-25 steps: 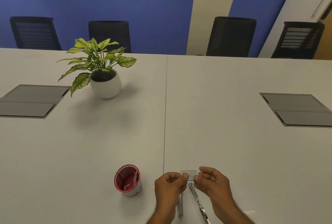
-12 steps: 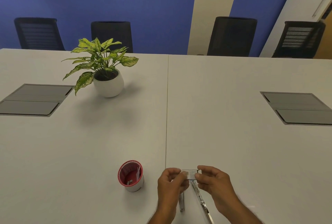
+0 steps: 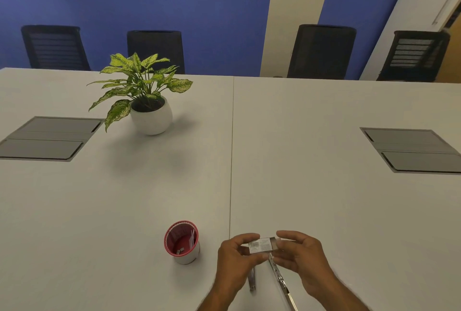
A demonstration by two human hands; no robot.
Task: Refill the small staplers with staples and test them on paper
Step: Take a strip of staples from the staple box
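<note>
Near the tabletop's (image 3: 324, 211) front edge, my left hand (image 3: 234, 258) and right hand (image 3: 299, 253) pinch a light, crushable staple box (image 3: 262, 245) by its ends

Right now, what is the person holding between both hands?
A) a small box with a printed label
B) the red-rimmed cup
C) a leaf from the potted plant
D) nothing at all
A: the left hand and the right hand both pinch a small box with a printed label and barcode, while the red-rimmed cup stands apart on the table and the potted plant sits far off.
</note>
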